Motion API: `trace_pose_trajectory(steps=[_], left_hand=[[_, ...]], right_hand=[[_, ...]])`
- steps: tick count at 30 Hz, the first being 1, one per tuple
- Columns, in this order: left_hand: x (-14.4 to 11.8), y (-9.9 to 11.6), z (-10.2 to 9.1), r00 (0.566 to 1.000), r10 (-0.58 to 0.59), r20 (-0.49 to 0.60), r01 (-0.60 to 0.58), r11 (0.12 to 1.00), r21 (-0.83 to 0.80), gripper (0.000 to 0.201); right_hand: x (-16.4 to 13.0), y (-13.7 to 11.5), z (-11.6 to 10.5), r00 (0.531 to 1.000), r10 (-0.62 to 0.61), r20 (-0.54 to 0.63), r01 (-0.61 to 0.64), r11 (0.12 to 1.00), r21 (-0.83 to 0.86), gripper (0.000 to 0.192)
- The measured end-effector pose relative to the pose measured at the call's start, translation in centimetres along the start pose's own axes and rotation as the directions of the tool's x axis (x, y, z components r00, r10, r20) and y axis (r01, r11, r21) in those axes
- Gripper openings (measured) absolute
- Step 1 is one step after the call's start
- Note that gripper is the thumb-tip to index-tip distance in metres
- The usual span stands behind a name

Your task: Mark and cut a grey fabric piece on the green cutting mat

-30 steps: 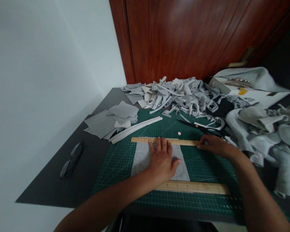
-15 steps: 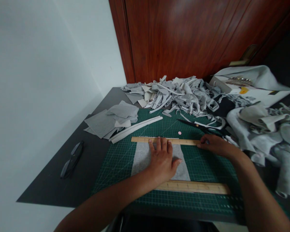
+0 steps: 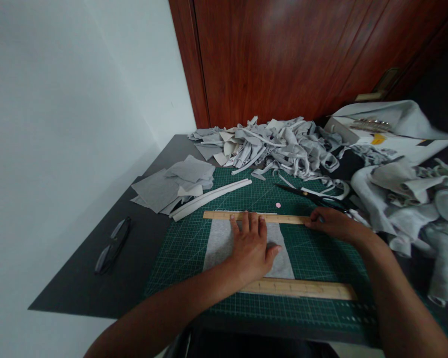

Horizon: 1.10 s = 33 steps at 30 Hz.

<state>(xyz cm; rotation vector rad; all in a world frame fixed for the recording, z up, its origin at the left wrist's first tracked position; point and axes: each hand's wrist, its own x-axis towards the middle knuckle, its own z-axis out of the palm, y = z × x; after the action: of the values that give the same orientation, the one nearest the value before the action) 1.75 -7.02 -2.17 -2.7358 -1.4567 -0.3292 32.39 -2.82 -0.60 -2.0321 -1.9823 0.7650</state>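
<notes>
Pressing L hand flat, fingers fanned, gripping nil, onto cloth on mat, tips on upper ruler; pinching same ruler's R end btwn thumb & finger of nearly closed R hand, w/ lower ruler at cloth's near edge. At back R, near scrap heap, seeing white box w/ shiny bits up top, can't tell if in or on, plus grey fabric draped over its rear.
</notes>
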Motion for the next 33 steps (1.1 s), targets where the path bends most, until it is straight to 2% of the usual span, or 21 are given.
trace_pose_trajectory(steps=[14,19,22,24,26,29,31,33], left_hand=[[0.0,0.0,0.1,1.000,0.001,0.005,-0.001,1.000,-0.011,0.081],[0.0,-0.1,0.3,1.000,0.001,-0.005,-0.001,1.000,-0.014,0.081],[0.0,-0.1,0.4,1.000,0.010,-0.011,-0.010,0.999,-0.040,0.078],[0.0,-0.1,0.4,1.000,0.023,-0.011,-0.024,0.998,-0.066,0.076],[0.0,-0.2,0.3,0.999,0.031,-0.017,-0.032,0.996,-0.085,0.074],[0.0,-0.2,0.3,0.999,0.031,-0.023,-0.033,0.995,-0.093,0.073],[0.0,-0.2,0.2,0.999,0.034,-0.025,-0.036,0.995,-0.093,0.073],[0.0,-0.2,0.2,0.999,0.036,-0.031,-0.039,0.995,-0.094,0.075]], right_hand=[[-0.1,-0.8,-0.3,0.999,0.040,0.015,-0.040,0.998,-0.045,0.022],[-0.3,0.2,-0.7,0.999,0.037,0.000,-0.037,0.999,-0.002,0.034],[-0.4,1.6,-1.0,0.983,0.119,-0.138,-0.101,0.987,0.128,0.041],[-0.4,2.3,-1.2,0.939,0.191,-0.285,-0.111,0.955,0.275,0.040],[-0.2,2.6,-1.3,0.885,0.241,-0.399,-0.042,0.893,0.448,0.037],[0.1,1.6,-1.4,0.831,0.276,-0.483,0.127,0.751,0.648,0.037],[0.2,-0.2,-1.1,0.823,0.240,-0.516,0.225,0.696,0.682,0.042],[0.0,-2.6,-0.4,0.839,0.136,-0.527,0.309,0.679,0.666,0.047]])
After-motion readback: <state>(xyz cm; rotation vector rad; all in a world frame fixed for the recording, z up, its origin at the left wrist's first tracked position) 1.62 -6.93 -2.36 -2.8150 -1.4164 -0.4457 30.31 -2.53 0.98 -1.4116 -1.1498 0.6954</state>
